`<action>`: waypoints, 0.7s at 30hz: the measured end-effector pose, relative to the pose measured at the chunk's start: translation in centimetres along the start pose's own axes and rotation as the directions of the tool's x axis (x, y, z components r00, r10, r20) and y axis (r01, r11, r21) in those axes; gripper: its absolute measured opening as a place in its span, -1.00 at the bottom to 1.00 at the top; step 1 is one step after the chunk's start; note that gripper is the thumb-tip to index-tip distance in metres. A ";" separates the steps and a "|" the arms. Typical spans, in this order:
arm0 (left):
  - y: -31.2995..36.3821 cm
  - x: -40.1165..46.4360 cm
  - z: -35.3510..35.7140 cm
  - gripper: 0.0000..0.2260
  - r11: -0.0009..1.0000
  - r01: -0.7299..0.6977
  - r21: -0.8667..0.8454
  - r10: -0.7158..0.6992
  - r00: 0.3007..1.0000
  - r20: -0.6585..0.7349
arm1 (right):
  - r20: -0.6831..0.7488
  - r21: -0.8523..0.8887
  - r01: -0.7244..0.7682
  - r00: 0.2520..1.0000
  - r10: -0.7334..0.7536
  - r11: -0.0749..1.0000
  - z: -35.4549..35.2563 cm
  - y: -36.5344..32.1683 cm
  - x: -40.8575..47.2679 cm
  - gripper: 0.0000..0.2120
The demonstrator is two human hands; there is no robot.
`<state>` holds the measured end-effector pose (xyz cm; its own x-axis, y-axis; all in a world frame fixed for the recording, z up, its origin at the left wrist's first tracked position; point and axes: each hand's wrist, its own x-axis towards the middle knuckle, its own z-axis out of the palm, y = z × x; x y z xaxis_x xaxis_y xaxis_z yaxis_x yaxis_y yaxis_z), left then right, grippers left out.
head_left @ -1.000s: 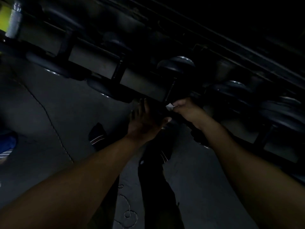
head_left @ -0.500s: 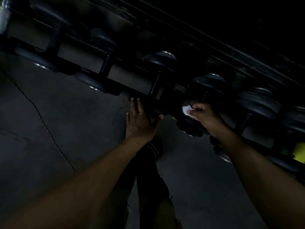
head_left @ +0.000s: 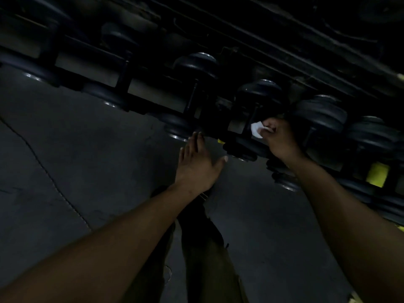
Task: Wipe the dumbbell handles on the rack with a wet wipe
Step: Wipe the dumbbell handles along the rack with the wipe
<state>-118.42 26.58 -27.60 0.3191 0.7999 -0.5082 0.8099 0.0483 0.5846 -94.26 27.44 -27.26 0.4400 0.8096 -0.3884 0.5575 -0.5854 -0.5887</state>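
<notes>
The scene is very dark. A row of black dumbbells (head_left: pixel 259 92) lies across a dark rack (head_left: pixel 150 95) that runs from upper left to right. My right hand (head_left: pixel 279 138) is closed on a small white wet wipe (head_left: pixel 256 130), held against the thin handle (head_left: pixel 252 115) of one dumbbell near the middle right. My left hand (head_left: pixel 197 162) is open with fingers spread, its fingertips at the rack's front edge beside the end of another dumbbell (head_left: pixel 178 129).
Grey concrete floor (head_left: pixel 76 149) with a crack line lies below the rack. My dark-trousered legs (head_left: pixel 196 237) stand under the hands. Yellow patches (head_left: pixel 377 176) show on the rack at the right. More dumbbells (head_left: pixel 369 134) continue to the right.
My right hand has carried the wipe rightward from one dumbbell to the neighbouring one's handle. My left hand slid along the rack edge, staying open. The view has shifted right.
</notes>
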 end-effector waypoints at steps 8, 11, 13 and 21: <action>3.3 0.6 3.8 -0.10 0.999 -0.031 -0.011 0.031 1.000 -0.001 | 0.020 0.005 0.020 1.000 -0.020 1.000 -1.5 2.0 1.9 -0.92; 4.8 1.7 5.3 -0.09 0.999 0.008 -0.040 -0.008 1.000 -0.008 | 0.066 -0.002 0.058 0.996 -0.058 0.998 -1.5 3.1 3.1 -0.88; 5.5 2.9 6.7 -0.06 0.999 0.023 -0.024 -0.023 1.000 -0.008 | 0.109 -0.048 0.104 0.989 -0.098 0.993 -1.3 3.9 4.2 -0.85; 9.6 6.1 11.4 0.18 0.962 0.270 -0.041 -0.271 0.962 -0.029 | 0.520 -0.186 0.361 0.825 -0.220 0.914 -0.3 5.4 5.7 -0.78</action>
<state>-103.06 25.11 -32.34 0.0731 0.7741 -0.6288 0.8450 0.2868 0.4513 -88.55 28.90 -32.48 -0.1253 0.8191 -0.5598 0.7992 -0.2510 -0.5461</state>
